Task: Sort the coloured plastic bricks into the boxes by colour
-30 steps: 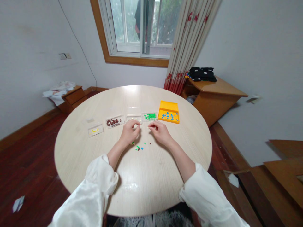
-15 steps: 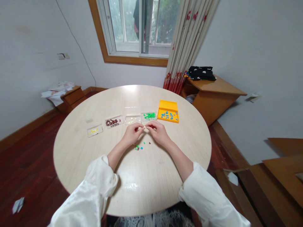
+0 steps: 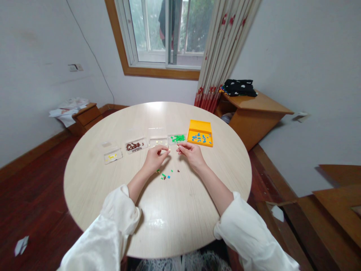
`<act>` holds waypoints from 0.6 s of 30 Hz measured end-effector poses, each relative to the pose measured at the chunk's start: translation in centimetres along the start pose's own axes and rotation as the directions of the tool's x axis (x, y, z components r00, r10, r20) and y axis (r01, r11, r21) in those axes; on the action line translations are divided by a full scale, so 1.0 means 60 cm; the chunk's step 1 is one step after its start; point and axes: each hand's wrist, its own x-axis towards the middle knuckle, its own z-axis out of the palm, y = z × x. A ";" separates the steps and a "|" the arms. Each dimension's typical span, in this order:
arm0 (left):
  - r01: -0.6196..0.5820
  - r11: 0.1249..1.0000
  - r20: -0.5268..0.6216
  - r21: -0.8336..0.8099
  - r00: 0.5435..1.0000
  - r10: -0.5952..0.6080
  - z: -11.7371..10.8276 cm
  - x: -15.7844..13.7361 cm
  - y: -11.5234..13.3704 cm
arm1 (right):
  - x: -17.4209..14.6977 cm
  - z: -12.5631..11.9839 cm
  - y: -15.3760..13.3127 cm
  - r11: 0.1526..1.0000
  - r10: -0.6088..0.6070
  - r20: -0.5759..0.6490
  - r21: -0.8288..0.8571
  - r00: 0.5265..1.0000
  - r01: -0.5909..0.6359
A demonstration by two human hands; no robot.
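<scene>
My left hand [image 3: 155,158] is closed in a pinch over the middle of the table, with a tiny pale piece [image 3: 169,150] at its fingertips. A short gap away, my right hand [image 3: 192,155] also pinches, thumb against fingers; what it holds is too small to name. Just below the hands, several small pieces lie on the tabletop: a green piece [image 3: 164,175], a blue piece [image 3: 169,177] and a brown piece [image 3: 178,171] among them. Behind my left hand stands a clear box [image 3: 152,144] with pale pieces. A clear box of green pieces [image 3: 178,138] stands behind the gap.
Left along the table [image 3: 169,233] are a clear box with brown pieces [image 3: 134,146] and a clear box with yellow pieces [image 3: 113,156]. An open orange box [image 3: 200,126] with blue pieces stands at the right. A wooden cabinet [image 3: 254,116] is beyond the table's right edge.
My hands, whose fingertips met half a second ago, have drawn apart, the left going slightly left and the right slightly right. The boxes and loose pieces have stayed put.
</scene>
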 end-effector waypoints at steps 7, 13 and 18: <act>-0.023 0.940 -0.173 0.340 0.981 0.086 -0.028 0.017 -0.046 | 0.002 0.001 0.002 1.000 0.004 -0.001 -0.017 1.000 -0.004; -0.022 0.900 -0.143 0.435 0.985 0.093 -0.030 0.021 -0.073 | -0.002 0.008 -0.001 0.999 0.005 0.021 0.034 1.000 -0.005; -0.008 0.911 -0.148 0.412 0.986 0.076 -0.028 0.022 -0.070 | -0.004 0.008 -0.001 1.000 0.003 0.005 0.021 1.000 -0.003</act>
